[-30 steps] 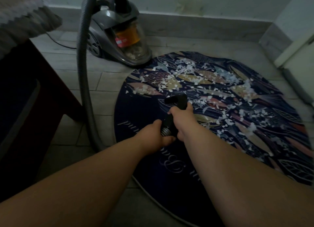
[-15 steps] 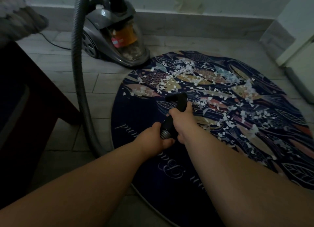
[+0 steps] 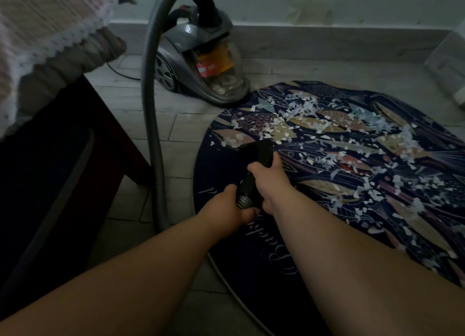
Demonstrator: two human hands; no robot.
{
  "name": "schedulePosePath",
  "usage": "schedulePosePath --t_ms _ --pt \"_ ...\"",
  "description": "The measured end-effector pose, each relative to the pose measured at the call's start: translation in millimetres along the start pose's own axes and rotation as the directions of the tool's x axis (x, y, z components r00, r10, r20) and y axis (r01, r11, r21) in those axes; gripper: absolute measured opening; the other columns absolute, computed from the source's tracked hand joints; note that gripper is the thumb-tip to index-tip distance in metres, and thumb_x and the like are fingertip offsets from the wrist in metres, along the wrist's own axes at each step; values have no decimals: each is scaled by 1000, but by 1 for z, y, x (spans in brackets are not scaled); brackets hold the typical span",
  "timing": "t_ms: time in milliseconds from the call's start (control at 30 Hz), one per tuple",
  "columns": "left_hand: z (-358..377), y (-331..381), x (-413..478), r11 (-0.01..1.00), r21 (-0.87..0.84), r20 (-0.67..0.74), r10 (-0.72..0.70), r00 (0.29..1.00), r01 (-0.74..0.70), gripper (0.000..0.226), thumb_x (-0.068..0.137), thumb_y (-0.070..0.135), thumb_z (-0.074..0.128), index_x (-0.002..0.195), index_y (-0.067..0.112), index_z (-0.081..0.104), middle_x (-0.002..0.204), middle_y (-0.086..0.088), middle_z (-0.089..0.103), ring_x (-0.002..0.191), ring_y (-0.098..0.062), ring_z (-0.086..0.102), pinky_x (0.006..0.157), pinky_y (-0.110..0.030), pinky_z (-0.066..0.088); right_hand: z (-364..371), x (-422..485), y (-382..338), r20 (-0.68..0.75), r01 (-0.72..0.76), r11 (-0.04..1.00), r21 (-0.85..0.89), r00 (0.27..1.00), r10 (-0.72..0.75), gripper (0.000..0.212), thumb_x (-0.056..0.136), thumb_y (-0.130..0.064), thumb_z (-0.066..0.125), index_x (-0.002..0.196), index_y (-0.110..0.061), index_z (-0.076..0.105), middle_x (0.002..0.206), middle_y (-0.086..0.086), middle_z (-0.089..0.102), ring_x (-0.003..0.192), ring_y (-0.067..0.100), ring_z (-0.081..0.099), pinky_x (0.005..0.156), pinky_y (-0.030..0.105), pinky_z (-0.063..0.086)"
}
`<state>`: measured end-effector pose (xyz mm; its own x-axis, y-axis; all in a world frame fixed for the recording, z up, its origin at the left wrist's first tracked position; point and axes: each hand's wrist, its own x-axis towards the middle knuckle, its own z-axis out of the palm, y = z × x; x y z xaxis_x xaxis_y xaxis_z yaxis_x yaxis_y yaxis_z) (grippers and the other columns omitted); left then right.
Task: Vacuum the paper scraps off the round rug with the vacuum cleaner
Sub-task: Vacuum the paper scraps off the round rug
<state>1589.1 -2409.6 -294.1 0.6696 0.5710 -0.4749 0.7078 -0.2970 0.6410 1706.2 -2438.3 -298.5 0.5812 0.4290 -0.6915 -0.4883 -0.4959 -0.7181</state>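
Both arms outstretched, left hand [image 3: 227, 208] and right hand [image 3: 270, 182] grip nozzle [image 3: 256, 156]

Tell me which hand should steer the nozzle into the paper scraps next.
Right. The right hand grips the black nozzle nearest its mouth, which points at the paper scraps on the round rug. The left hand holds only the ribbed hose end behind it, so it likely just supports.

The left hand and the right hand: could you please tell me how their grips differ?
The left hand grips the ribbed hose end, nearer the person; the right hand grips the black nozzle ahead of it, closer to the paper scraps. Both are curled tight over the rug.
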Motion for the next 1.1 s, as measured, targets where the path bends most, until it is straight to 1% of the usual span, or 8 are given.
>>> schedulePosePath --t_ms 133,333,500,733,800,867,933,1100 --pt "-7 -6 -2 998 -52 -31 -35 999 34 48 80 42 70 111 16 44 100 -6 61 87 -26 64 80 -44 55 10 0 -4 56 16 1000 27 998 -17 89 86 -28 64 151 -54 9 131 13 54 103 37 63 90 56 55" --pt "-13 -19 -5 990 -132 -95 -56 994 43 45 79 40 71 106 16 44 97 -7 62 80 -26 65 73 -44 57 24 -1 -7 115 22 1000 2 993 -22 87 91 -22 62 155 -47 9 118 12 53 106 36 62 92 54 55" --pt "-16 -24 -8 988 -147 -117 -70 991 53 46 80 39 71 110 15 44 101 -8 61 84 -27 64 73 -41 57 38 -1 -5 145 25 1000 -1 989 -24 82 85 -24 64 150 -49 21 122 17 57 103 40 63 90 58 54" --pt "-13 -10 2 1000 -6 -40 -12 999 12 42 84 40 66 108 19 40 97 -6 62 75 -19 64 67 -33 54 20 3 -7 13 41 999 7 999 -41 80 91 -22 59 155 -43 16 123 12 55 100 34 62 88 51 56" --pt "-10 -3 7 1000 11 -13 14 1000 -14 43 83 43 67 108 19 40 99 -6 62 75 -20 64 65 -32 52 9 5 -11 -34 20 999 25 999 -19 81 92 -23 59 155 -45 12 132 12 50 104 34 59 89 51 55" --pt "-5 6 13 998 52 11 45 999 -46 44 82 45 67 108 19 41 101 -6 61 79 -20 63 61 -29 49 -6 6 -14 -79 23 999 25 997 -21 82 94 -24 58 156 -44 8 140 12 46 97 31 57 87 47 54" --pt "1 16 18 994 76 41 69 997 -72 44 83 46 66 107 19 41 102 -5 61 82 -20 62 61 -28 46 -20 5 -16 -104 31 999 37 994 -28 79 97 -24 56 157 -41 6 133 11 49 84 26 54 86 47 53" --pt "13 38 27 988 105 83 104 991 -112 47 84 43 66 114 15 43 105 -5 57 90 -19 58 72 -28 45 -47 10 -18 -183 46 997 65 982 -34 78 99 -25 55 158 -39 6 123 9 50 80 26 53 89 50 54"
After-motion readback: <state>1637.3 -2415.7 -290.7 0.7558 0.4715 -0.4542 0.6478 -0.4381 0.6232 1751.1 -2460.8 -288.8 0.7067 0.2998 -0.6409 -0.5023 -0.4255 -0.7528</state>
